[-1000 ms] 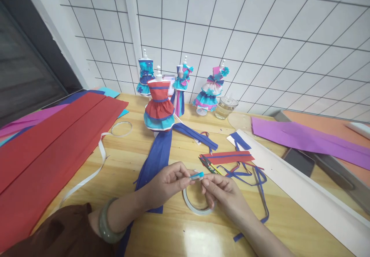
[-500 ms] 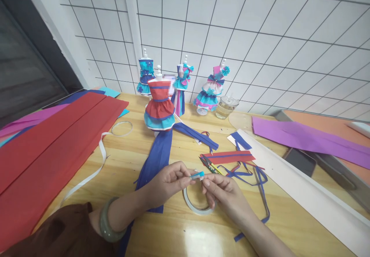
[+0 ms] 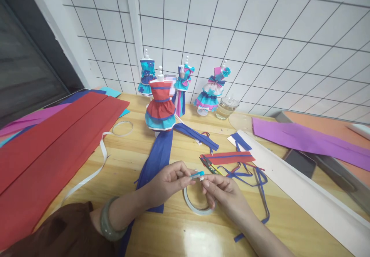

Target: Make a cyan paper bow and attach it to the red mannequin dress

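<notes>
Pinched in the fingertips of my left hand [image 3: 172, 180] is a small light-blue paper strip [image 3: 197, 175]. A tiny white piece shows at its right end, against the fingertips of my right hand [image 3: 222, 189]. The right thumb and forefinger are pressed together there. Below them is a roll of white tape [image 3: 197, 210], partly behind the right fingers; whether they hold it, I cannot tell. Beyond my left hand stands a small dress form [image 3: 160, 103] in a red and light-blue paper dress. A long dark-blue paper strip [image 3: 156, 157] runs from it to under my left forearm.
Scissors [image 3: 210, 164] lie by a red paper strip [image 3: 231, 157] and blue scraps. Three more dressed forms and a glass cup [image 3: 227, 108] stand along the wall. Large red paper [image 3: 69, 133] covers the left; a white board [image 3: 300, 187] and phone [image 3: 300, 162] lie right.
Both hands stay almost in place around the light-blue strip. The white piece at its end shows a little more clearly, and the camera view has shifted slightly.
</notes>
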The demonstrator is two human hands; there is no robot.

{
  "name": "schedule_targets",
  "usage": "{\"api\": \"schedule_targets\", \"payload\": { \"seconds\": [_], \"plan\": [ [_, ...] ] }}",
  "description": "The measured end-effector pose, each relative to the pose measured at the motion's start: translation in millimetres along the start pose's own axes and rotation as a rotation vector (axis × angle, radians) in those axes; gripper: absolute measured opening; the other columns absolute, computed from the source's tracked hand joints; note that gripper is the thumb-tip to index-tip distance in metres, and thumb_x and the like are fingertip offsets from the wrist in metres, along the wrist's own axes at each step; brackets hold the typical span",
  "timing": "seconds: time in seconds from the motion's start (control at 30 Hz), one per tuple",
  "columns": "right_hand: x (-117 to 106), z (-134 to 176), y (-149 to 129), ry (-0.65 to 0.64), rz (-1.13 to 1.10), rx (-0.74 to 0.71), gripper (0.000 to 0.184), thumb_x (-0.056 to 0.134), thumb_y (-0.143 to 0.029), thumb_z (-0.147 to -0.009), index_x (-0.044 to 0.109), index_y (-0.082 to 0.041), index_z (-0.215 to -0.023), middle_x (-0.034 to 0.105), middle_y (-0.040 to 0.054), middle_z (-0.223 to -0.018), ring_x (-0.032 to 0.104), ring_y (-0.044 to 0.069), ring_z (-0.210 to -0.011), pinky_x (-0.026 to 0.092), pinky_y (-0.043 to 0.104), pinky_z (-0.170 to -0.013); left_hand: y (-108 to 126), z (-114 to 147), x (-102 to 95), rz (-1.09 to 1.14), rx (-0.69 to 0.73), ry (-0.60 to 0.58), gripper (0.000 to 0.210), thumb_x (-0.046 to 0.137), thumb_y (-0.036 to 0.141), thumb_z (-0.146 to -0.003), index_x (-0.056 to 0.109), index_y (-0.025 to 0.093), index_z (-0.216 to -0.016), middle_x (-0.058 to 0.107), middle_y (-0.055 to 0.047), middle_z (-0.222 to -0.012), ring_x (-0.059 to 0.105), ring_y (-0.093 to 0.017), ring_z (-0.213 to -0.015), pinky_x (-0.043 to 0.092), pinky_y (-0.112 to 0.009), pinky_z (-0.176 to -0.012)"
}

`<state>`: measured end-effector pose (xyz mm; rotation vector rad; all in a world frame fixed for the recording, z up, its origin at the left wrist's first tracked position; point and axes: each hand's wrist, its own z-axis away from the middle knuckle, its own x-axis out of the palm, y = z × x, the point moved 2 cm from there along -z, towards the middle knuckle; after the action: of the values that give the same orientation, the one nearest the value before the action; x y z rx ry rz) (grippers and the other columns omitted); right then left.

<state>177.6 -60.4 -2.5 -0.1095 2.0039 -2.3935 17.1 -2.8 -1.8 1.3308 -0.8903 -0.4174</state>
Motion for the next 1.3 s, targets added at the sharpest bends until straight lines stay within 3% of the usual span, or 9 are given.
{"api": "schedule_targets", "payload": {
  "seconds": [0.37, 0.57, 0.77, 1.3],
  "plan": [
    [-0.3, 0.4, 0.6, -0.004, -0.009, 0.0, 0.026, 0.06, -0.039, -0.075, 0.061, -0.015, -0.065, 0.049, -0.005, -0.039, 0.04, 0.005, -0.033, 0.032, 0.019, -0.04, 0.2, 0.6, -0.8, -0.013, -0.01, 0.009, 0.013, 0.055, 0.026, -0.079, 0.048, 0.015, -0.076, 0.062, -0.01, -0.103, 0.054, -0.02, -0.101, 0.036, -0.037, -0.091],
    [-1.4, -0.4, 3.6, 0.013, -0.035, 0.0, 0.024, 0.063, -0.039, -0.072, 0.064, -0.015, -0.077, 0.056, -0.0032, -0.054, 0.043, 0.004, -0.034, 0.034, 0.019, -0.038, 0.4, 0.2, 1.2, 0.024, -0.007, 0.012, 0.015, 0.057, 0.028, -0.077, 0.048, 0.015, -0.076, 0.062, -0.01, -0.104, 0.055, -0.02, -0.101, 0.036, -0.038, -0.092],
    [0.5, -1.7, 1.9, 0.01, -0.013, -0.012, 0.026, 0.061, -0.039, -0.075, 0.061, -0.015, -0.064, 0.05, -0.0053, -0.039, 0.041, 0.005, -0.033, 0.033, 0.019, -0.038, -1.5, -0.4, 0.1, -0.002, 0.002, 0.009, 0.014, 0.056, 0.027, -0.077, 0.048, 0.016, -0.075, 0.062, -0.01, -0.103, 0.052, -0.021, -0.106, 0.034, -0.039, -0.093],
    [0.0, -3.1, 4.9, 0.038, 0.027, -0.002, 0.031, 0.057, -0.041, -0.077, 0.057, -0.014, -0.06, 0.05, -0.0047, -0.035, 0.039, 0.005, -0.032, 0.03, 0.018, -0.04, -2.4, 0.7, 0.5, -0.053, 0.029, -0.039, 0.009, 0.052, 0.023, -0.08, 0.047, 0.016, -0.078, 0.061, -0.011, -0.108, 0.049, -0.021, -0.11, 0.032, -0.039, -0.095]
  ]
}}
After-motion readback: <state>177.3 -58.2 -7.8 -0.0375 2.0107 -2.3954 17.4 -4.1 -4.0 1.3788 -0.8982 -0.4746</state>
